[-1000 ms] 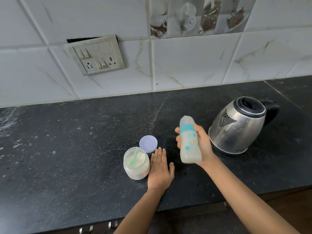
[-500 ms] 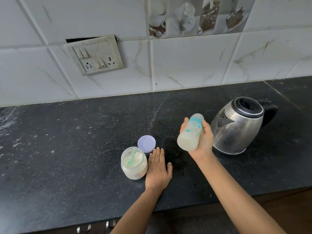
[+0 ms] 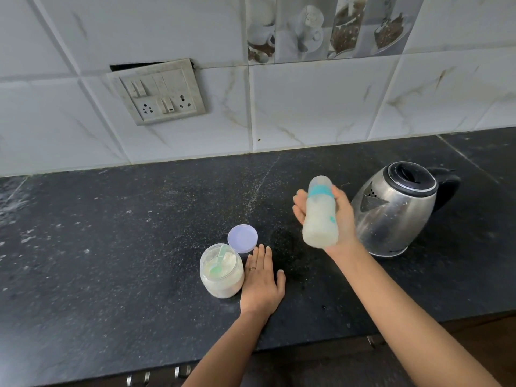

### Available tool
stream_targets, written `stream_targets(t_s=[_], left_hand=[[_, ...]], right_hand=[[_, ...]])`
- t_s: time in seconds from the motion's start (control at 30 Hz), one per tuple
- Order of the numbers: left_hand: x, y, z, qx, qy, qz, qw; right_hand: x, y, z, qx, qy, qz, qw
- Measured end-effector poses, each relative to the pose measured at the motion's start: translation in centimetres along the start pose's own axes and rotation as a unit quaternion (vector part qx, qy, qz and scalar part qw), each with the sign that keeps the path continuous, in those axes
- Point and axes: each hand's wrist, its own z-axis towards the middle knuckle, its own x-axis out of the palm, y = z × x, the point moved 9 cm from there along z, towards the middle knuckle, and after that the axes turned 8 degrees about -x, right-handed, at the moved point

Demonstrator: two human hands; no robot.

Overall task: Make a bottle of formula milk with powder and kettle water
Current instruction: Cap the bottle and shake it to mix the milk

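Right hand (image 3: 345,219) was wrapped around the baby bottle (image 3: 319,216), fingers curled round from behind and the thumb side toward the kettle, so a proper full grasp. The bottle was up off the black countertop (image 3: 111,247), capped end pointing away toward the wall and base toward the camera. It had a teal collar and milky white liquid inside, and looked a bit blurry.

Left hand (image 3: 261,283) wasn't holding anything. It was lying flat on the counter, fingers straight, with a ring on one finger, right beside the powder jar (image 3: 222,277). The jar was open, with pale powder and a green scoop (image 3: 219,261) sitting in it. Its lavender lid (image 3: 242,238) was lying on the counter just behind the jar, near the left fingertips.

The steel kettle (image 3: 396,213), with a black lid and handle, stood on the counter just right of the bottle hand, spout facing it. The tiled wall behind had a switchboard (image 3: 159,93) on it.
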Motion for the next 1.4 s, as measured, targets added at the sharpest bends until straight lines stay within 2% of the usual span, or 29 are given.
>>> stream_targets(t_s=[0.07,0.1,0.17,0.23,0.37,0.47,0.53,0.63,0.67,0.73,0.8,0.93,0.97,1.03,1.1,1.13,1.23,1.27,1.33,1.4], left_hand=[[0.0,0.0,0.0,0.0,-0.002,0.002,1.0],[0.0,0.0,0.0,0.0,-0.002,0.005,1.0],[0.0,0.0,0.0,-0.001,-0.003,0.005,1.0],[-0.1,0.0,0.0,0.0,-0.006,-0.003,1.0],[0.1,0.0,0.1,0.001,-0.003,-0.004,1.0],[0.0,0.0,0.0,0.0,-0.003,-0.006,1.0],[0.0,0.1,0.0,-0.001,-0.006,-0.007,1.0],[0.0,0.1,0.0,0.0,-0.009,-0.012,1.0],[0.0,0.0,0.0,0.0,-0.009,-0.012,1.0],[-0.2,-0.1,-0.1,0.002,-0.014,-0.009,1.0],[-0.2,-0.1,-0.1,0.004,-0.009,-0.015,1.0],[-0.2,-0.1,0.0,0.002,-0.008,-0.016,1.0],[-0.1,0.0,0.0,0.001,-0.006,-0.011,1.0],[0.2,0.1,0.0,0.0,-0.006,0.002,1.0],[0.3,0.1,0.1,0.002,-0.009,0.002,1.0],[0.2,0.1,0.1,0.004,-0.009,-0.004,1.0],[0.0,0.0,0.1,0.003,-0.013,-0.014,1.0],[-0.1,0.0,0.1,0.004,-0.013,-0.013,1.0],[-0.1,0.0,0.0,0.005,-0.016,-0.01,1.0],[0.0,0.1,0.1,0.002,-0.01,-0.011,1.0]], right_hand=[[-0.4,0.1,0.1,0.001,-0.03,0.073,0.997],[-0.2,-0.5,-0.2,0.022,-0.015,0.074,0.997],[0.3,-2.2,-1.2,0.051,0.049,-0.013,0.997],[0.7,-2.7,-1.6,0.044,0.073,-0.076,0.994],[0.6,-1.7,-0.9,0.021,0.035,0.057,0.998],[1.5,-2.6,-2.3,0.037,0.135,-0.038,0.989],[1.6,-1.9,-2.3,0.007,0.149,-0.063,0.987],[0.2,-0.4,-0.8,-0.028,0.061,0.071,0.995],[-0.2,-0.6,-0.5,-0.017,0.053,0.082,0.995],[0.1,-2.1,-0.8,0.037,0.093,0.003,0.995],[0.3,-2.5,-1.1,0.035,0.1,-0.069,0.992],[-0.1,-1.1,-0.1,-0.032,0.018,0.093,0.995],[0.0,-1.6,-0.3,-0.01,0.024,0.09,0.996],[0.1,-3.0,-1.2,0.032,0.078,-0.008,0.996],[0.1,-3.1,-2.1,0.02,0.104,-0.091,0.99],[0.2,-2.9,-1.9,0.016,0.092,-0.084,0.992],[-0.6,-1.8,-1.4,-0.005,0.004,0.074,0.997],[-0.6,-1.9,-1.4,0.003,0.009,0.077,0.997],[0.0,-2.5,-2.2,0.028,0.071,-0.033,0.997],[0.6,-2.0,-2.5,0.011,0.114,-0.13,0.985]])
